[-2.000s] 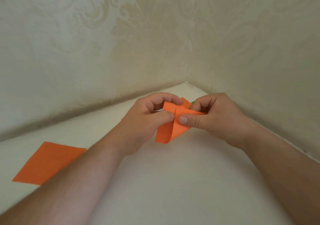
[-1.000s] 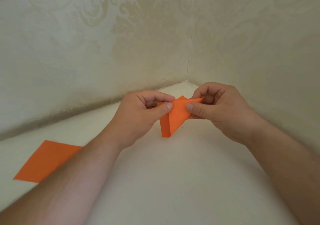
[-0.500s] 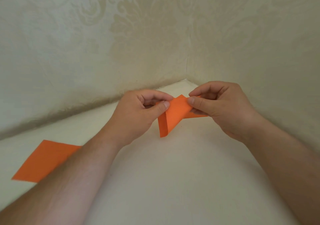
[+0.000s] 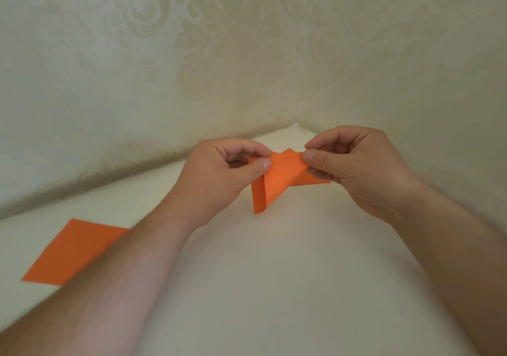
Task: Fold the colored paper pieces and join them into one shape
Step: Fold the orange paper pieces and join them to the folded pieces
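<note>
A: Step in hand?
B: Mid-fold, likely. Left hand (image 4: 219,173) and right hand (image 4: 354,163) pinching orange paper piece (image 4: 277,180) above table (image 4: 274,287).
A: Next?
B: Probably pressing the crease flat. Spare orange sheet (image 4: 68,254) lying near left.

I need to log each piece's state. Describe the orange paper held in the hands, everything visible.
The folded orange paper looks like thin matte craft paper, held in the air above the pale surface near the wall corner. The left hand pinches its left end, the right hand pinches the top right. One creased flap hangs downward; another runs right beneath the right hand.
</note>
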Tool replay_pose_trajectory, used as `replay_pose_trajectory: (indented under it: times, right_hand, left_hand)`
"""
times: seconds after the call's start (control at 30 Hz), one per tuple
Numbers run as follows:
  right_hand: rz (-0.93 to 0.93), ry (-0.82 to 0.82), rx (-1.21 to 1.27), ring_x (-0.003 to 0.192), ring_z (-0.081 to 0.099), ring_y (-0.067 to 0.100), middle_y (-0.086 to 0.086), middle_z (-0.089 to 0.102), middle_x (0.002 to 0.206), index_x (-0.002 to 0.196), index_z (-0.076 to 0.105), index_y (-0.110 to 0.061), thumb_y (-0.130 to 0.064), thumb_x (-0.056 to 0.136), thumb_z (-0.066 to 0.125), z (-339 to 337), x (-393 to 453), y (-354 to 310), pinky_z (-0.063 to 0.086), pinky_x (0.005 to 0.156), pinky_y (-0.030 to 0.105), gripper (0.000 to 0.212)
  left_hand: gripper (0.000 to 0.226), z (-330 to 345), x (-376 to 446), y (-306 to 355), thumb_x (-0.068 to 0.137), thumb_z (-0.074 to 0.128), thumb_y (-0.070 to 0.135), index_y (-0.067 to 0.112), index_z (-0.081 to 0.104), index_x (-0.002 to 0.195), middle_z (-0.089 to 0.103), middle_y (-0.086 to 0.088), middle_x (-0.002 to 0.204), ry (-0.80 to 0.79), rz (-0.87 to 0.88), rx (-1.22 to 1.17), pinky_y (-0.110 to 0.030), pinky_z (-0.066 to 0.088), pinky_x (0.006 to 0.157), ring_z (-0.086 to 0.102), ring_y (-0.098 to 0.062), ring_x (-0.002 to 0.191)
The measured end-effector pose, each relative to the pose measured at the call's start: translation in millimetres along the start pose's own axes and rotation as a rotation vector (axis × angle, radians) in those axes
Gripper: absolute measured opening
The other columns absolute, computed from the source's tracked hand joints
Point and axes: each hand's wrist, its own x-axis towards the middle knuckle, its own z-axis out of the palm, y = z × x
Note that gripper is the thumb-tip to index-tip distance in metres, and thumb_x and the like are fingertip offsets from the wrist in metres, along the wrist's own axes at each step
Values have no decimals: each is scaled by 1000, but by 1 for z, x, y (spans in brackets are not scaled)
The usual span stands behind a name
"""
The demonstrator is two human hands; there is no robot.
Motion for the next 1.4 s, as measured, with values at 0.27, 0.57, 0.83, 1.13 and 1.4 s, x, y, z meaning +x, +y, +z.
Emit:
replay_pose_trajectory:
  times: [0.27,0.57,0.83,1.13,1.4]
  right_hand:
    - [25,-1,54,64,68,19,10,71,72,91,72,-6,1,89,72,-6,1,-1,58,68,30,8]
    - [-4,99,100,67,68,21,18,71,85,96,71,-9,5,92,67,-7,3,-1,61,74,34,15]
    - [184,-71,151,80,65,23,5,71,90,111,68,-18,-17,95,67,3,0,2,52,77,35,17]
    - [143,-157,-25,100,73,29,9,78,104,106,75,-11,-20,93,72,20,-7,14,57,93,45,16]
    - [161,-182,-22,71,61,14,2,67,74,68,70,-19,-15,94,71,14,-4,10,54,72,31,26]
  left_hand:
    - [16,1,1,3,86,79,5,20,80,91,80,-2,85,-11,-57,-82,-22,57,73,74,-12,79]
    - [14,0,2,2,86,80,6,16,80,95,80,-6,88,17,-74,-65,-21,57,72,73,-12,79]
    - [13,6,1,3,86,79,4,14,79,93,80,-5,84,82,-90,-173,-23,58,68,74,-12,75]
    - [12,15,-3,2,85,79,6,16,79,92,80,-8,88,44,-95,-209,-37,62,87,76,-20,85]
    - [15,9,2,6,84,81,7,21,79,88,80,-5,85,177,-100,-205,-41,62,87,74,-18,80]
